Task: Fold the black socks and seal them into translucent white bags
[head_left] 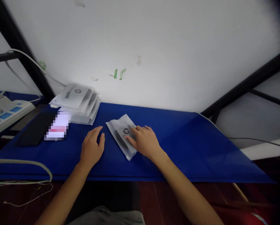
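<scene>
A frosted plastic zip bag (124, 130) with a dark printed logo lies tilted on the blue tabletop, and something dark shows through it. My right hand (143, 139) rests over its right side, thumb and fingers apart, touching the bag and covering part of the print. To the bag's left, my left hand (93, 145) lies on the table with its thumb apart from the fingers, holding nothing. A stack of similar zip bags (80, 97) sits at the back left, against the wall.
A phone with a lit, blurred screen (57, 126) and a black flat object (35, 129) lie left of my left hand. A white power strip (12, 112) is at the far left. Cables (20, 161) hang at the front left. Black metal bars (245, 82) slant on both sides.
</scene>
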`<action>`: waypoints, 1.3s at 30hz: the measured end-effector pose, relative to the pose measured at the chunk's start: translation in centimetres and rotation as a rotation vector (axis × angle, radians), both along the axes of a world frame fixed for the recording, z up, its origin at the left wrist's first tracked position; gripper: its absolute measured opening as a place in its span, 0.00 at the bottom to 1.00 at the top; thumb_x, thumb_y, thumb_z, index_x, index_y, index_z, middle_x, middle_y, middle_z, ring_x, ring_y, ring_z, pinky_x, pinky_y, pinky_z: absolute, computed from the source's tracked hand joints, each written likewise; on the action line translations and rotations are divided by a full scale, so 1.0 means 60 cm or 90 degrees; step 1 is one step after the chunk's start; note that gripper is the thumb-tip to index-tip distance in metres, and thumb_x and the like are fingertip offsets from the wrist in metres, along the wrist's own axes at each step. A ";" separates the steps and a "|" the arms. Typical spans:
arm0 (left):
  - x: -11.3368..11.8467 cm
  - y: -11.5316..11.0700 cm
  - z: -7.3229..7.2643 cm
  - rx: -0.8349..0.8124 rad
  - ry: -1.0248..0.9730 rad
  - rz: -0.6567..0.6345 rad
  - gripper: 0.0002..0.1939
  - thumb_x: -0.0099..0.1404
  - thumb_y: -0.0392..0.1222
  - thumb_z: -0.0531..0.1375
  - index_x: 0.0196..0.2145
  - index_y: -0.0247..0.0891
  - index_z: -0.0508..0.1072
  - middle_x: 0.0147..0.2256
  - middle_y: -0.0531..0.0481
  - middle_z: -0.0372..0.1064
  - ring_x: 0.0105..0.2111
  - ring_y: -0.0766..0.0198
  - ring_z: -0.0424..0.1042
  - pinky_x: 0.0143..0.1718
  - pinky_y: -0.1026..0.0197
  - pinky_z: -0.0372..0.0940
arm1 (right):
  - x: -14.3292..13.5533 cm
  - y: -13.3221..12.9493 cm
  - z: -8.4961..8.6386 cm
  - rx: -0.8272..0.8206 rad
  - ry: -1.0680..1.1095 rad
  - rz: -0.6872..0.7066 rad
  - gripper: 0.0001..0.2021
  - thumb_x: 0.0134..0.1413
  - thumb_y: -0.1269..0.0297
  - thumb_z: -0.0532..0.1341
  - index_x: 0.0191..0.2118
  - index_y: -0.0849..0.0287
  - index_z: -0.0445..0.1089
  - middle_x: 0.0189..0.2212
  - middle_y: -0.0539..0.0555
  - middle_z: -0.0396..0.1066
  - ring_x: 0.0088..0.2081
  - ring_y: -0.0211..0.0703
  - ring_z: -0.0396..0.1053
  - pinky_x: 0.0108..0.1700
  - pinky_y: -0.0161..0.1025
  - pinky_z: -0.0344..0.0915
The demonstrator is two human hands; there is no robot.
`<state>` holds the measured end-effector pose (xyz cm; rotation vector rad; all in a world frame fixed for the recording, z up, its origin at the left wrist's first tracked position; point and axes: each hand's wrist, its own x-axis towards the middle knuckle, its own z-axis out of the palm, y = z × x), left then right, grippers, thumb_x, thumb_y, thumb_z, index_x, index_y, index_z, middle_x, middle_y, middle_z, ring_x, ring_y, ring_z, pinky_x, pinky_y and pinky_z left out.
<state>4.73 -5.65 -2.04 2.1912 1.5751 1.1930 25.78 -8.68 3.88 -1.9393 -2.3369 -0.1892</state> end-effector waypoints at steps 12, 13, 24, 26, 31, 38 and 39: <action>0.002 0.001 -0.012 -0.048 0.096 -0.034 0.18 0.67 0.45 0.49 0.50 0.38 0.70 0.53 0.41 0.68 0.55 0.50 0.65 0.54 0.43 0.63 | 0.009 0.000 -0.042 -0.044 0.104 0.195 0.32 0.58 0.43 0.53 0.62 0.58 0.60 0.65 0.64 0.52 0.66 0.58 0.47 0.64 0.60 0.47; 0.002 0.001 -0.015 -0.052 0.129 -0.039 0.18 0.67 0.44 0.49 0.50 0.37 0.71 0.54 0.40 0.67 0.56 0.49 0.64 0.55 0.43 0.62 | 0.009 0.000 -0.046 -0.042 0.107 0.192 0.31 0.59 0.44 0.53 0.62 0.58 0.59 0.65 0.64 0.52 0.66 0.58 0.47 0.64 0.60 0.47; 0.004 0.002 -0.024 -0.070 0.243 -0.045 0.22 0.67 0.43 0.48 0.54 0.32 0.69 0.59 0.38 0.62 0.60 0.49 0.59 0.59 0.43 0.57 | 0.006 0.008 -0.070 -0.014 0.104 0.088 0.29 0.62 0.49 0.51 0.64 0.57 0.57 0.66 0.60 0.50 0.67 0.56 0.44 0.64 0.59 0.45; 0.004 0.002 -0.024 -0.079 0.244 -0.045 0.23 0.67 0.43 0.48 0.55 0.32 0.68 0.59 0.38 0.62 0.60 0.49 0.59 0.59 0.43 0.56 | 0.009 0.013 -0.072 -0.012 0.102 0.064 0.28 0.62 0.49 0.50 0.64 0.57 0.57 0.66 0.60 0.50 0.67 0.56 0.43 0.64 0.58 0.45; 0.002 0.003 -0.027 -0.074 0.234 -0.051 0.22 0.68 0.44 0.48 0.55 0.33 0.68 0.59 0.38 0.62 0.60 0.49 0.58 0.59 0.42 0.56 | 0.025 0.029 -0.073 -0.007 0.086 0.008 0.28 0.63 0.50 0.49 0.63 0.58 0.57 0.66 0.60 0.50 0.67 0.56 0.44 0.64 0.58 0.45; 0.001 0.003 -0.027 -0.086 0.232 -0.054 0.23 0.68 0.45 0.47 0.55 0.34 0.68 0.60 0.39 0.61 0.61 0.50 0.57 0.60 0.43 0.55 | 0.064 0.056 -0.081 0.003 0.069 -0.038 0.28 0.63 0.51 0.48 0.63 0.59 0.57 0.66 0.60 0.50 0.67 0.57 0.44 0.64 0.58 0.46; 0.001 0.003 -0.026 -0.090 0.231 -0.055 0.23 0.68 0.45 0.47 0.55 0.34 0.68 0.60 0.39 0.60 0.61 0.50 0.57 0.60 0.43 0.55 | 0.070 0.060 -0.082 0.004 0.067 -0.046 0.28 0.63 0.51 0.48 0.63 0.59 0.57 0.66 0.60 0.50 0.67 0.57 0.45 0.64 0.58 0.46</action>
